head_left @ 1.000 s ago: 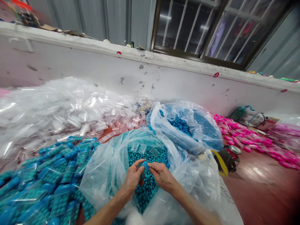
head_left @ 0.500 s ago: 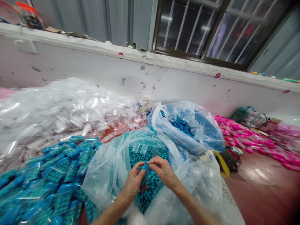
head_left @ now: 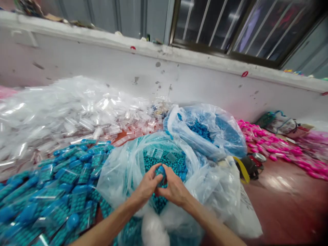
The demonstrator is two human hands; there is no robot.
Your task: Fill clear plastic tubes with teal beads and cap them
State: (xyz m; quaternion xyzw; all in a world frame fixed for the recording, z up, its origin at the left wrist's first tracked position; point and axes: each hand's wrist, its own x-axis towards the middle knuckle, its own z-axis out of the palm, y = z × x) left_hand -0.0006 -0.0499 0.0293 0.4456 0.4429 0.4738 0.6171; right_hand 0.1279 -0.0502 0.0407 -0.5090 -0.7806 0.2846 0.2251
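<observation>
Both hands meet over an open plastic bag (head_left: pixel 115 171) of teal beads (head_left: pixel 164 158). My left hand (head_left: pixel 151 179) is closed round a small blue-capped container (head_left: pixel 161 172). From the other side my right hand (head_left: pixel 173 184) grips the same container, its fingers wrapped against the cap. The container's lower part is mostly hidden by the fingers. A few clear empty cases (head_left: pixel 158 153) lie on the beads just beyond the hands.
Filled blue-capped containers (head_left: pixel 77 198) are heaped at the left, with clear cases (head_left: pixel 77 106) piled behind. A bag of blue caps (head_left: pixel 230 136) stands beyond the beads. Pink pieces (head_left: pixel 269 141) and a dark object with a yellow strap (head_left: pixel 242 169) lie right.
My right hand has moved down and around the container, its fingers now closer to my left hand. The camera view has shifted slightly.
</observation>
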